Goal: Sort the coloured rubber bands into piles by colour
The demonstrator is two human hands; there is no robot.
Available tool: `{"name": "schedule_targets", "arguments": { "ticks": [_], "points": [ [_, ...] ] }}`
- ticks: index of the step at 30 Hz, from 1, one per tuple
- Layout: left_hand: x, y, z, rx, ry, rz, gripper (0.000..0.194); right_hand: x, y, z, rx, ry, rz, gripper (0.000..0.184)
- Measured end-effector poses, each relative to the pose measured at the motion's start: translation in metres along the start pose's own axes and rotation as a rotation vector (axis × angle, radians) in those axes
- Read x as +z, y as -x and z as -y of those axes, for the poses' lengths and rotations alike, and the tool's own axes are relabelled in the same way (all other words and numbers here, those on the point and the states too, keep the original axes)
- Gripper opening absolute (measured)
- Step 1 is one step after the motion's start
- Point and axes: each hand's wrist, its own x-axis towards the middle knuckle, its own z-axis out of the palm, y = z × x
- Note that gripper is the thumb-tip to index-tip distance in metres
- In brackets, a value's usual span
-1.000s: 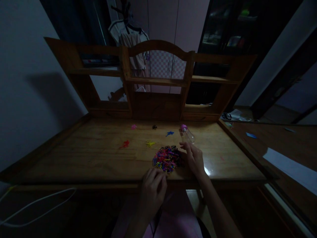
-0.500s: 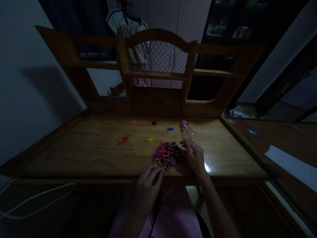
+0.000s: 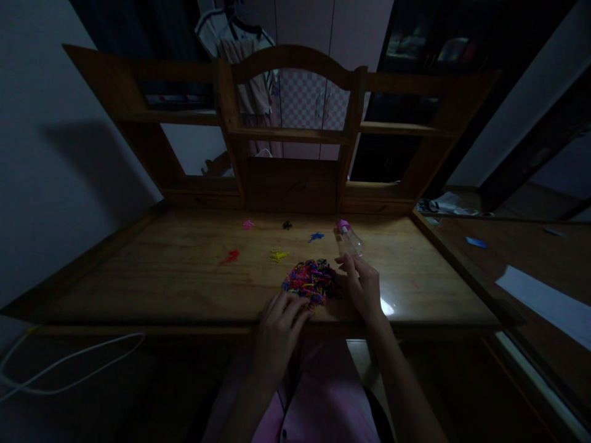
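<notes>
A heap of small multicoloured rubber bands [image 3: 310, 280] lies near the front of the wooden desk. My left hand [image 3: 281, 315] rests at the heap's near left edge, fingers apart and fingertips touching the bands; nothing shows in its grip. On the heap's right side is my right hand [image 3: 361, 280], fingers loosely bent and parted, with no held thing visible. Sorted by colour, smaller clumps lie beyond: red bands [image 3: 231, 256], yellow bands [image 3: 278, 255], pink bands [image 3: 248, 224], black bands [image 3: 287, 225] and blue bands [image 3: 316, 236].
Just past my right hand, a clear bottle with a pink cap [image 3: 343, 226] lies on its side. A wooden shelf unit [image 3: 290, 136] rises along the desk's back. White paper [image 3: 545, 301] lies on the surface to the right, and a white cable [image 3: 87, 354] loops at lower left.
My left hand has moved slightly forward onto the near edge of the heap, its fingers spreading over the bands. My right hand stays in nearly the same place. The view has shifted slightly.
</notes>
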Motion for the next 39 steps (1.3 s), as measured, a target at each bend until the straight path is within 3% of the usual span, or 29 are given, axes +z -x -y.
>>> {"name": "schedule_targets", "arguments": {
  "ticks": [11, 27, 39],
  "points": [
    [-0.013, -0.004, -0.016, 0.035, -0.057, 0.018, 0.004, 0.000, 0.000, -0.001, -0.027, 0.005, 0.012, 0.039],
    [0.008, -0.007, -0.009, -0.061, -0.073, 0.031, 0.003, 0.000, 0.000, -0.002, -0.032, 0.023, 0.010, 0.037],
    [0.009, -0.011, -0.004, -0.042, 0.007, -0.091, 0.005, 0.000, 0.000, -0.001, -0.039, 0.020, 0.011, 0.037]
  ]
}}
